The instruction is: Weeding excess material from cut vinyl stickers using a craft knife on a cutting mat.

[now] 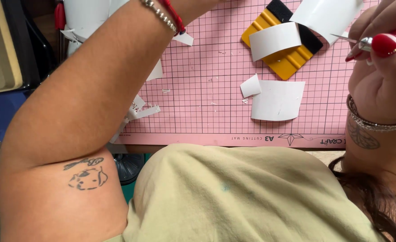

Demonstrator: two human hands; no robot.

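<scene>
- Pink gridded cutting mat (pixel 198 67) covers the desk, strewn with white vinyl pieces (pixel 277 99) and a yellow squeegee (pixel 282 56).
- Right hand (pixel 377 58) pinches a thin metal weeding tool (pixel 357 41) at the right edge, fingers clamped on it.
- Tool's long axis runs roughly sideways, tip pointing left toward a curled white sheet (pixel 325 15).
- Left hand is out of view past the top edge; only the forearm (pixel 95 89) shows.
- Light, steady tip pressure seems wise.

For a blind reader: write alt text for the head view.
A right hand with red nails holds a thin metal tool above a pink gridded cutting mat strewn with white vinyl pieces and a yellow squeegee. The left forearm crosses the mat's left side.
</scene>
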